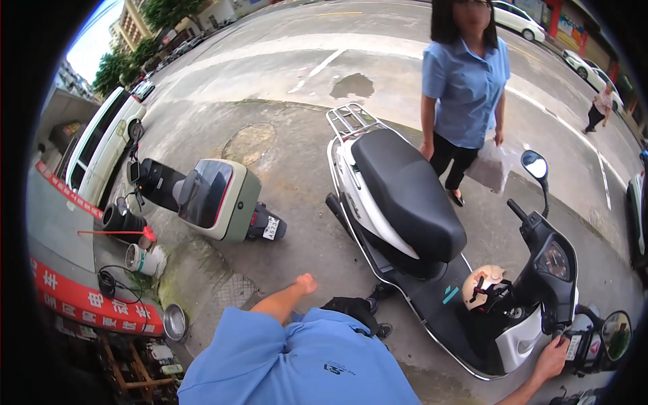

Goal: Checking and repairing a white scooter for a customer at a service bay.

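A white scooter (412, 202) with a long black seat stands in front of me, its front end toward the right. My right hand (553, 358) is at the near end of its handlebar (557, 314), fingers closed round the grip. A beige helmet (478, 287) with dark straps rests on the black footboard (442, 305). My left hand (306, 283) hangs in the air left of the scooter, touching nothing. Its fingers look curled, and I see nothing in them.
Beyond the seat stands a person (466, 91) in a blue shirt with a plastic bag (491, 166). Left is a second scooter (223, 199) with a large rear box. A bucket (140, 259), a metal basin (175, 322) and a red banner (94, 297) line the left edge. Another scooter's mirror (616, 335) is close at right.
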Demonstrator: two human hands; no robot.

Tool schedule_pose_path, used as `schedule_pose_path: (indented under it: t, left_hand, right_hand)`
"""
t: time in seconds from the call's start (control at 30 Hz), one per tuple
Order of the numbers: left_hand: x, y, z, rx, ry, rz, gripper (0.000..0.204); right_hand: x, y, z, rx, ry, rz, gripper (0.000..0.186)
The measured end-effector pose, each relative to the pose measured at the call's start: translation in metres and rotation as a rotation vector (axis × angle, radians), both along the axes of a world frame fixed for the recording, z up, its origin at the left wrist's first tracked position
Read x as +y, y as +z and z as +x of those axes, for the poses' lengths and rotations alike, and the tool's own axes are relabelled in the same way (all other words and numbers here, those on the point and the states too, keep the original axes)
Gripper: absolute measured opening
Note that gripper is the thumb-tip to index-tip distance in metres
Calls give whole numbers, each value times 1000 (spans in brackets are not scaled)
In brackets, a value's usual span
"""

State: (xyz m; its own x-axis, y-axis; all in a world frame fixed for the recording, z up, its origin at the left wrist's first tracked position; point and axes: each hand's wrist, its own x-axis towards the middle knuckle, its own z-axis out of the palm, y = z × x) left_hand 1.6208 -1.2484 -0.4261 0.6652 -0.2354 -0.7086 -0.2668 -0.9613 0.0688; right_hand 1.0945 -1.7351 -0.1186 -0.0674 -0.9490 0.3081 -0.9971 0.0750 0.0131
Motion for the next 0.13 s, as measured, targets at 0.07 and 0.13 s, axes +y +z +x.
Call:
schedule_pose_path:
  t: [0.07,0.13]
  left_hand:
    - [72,-10,-6,-57,115,33,42]
    - [125,-24,-20,-38,211,111,45]
  right_hand:
    - [-17,-20,-19,-113,37,27,31]
    - [-65,-54,-39,-305,387,-56,34]
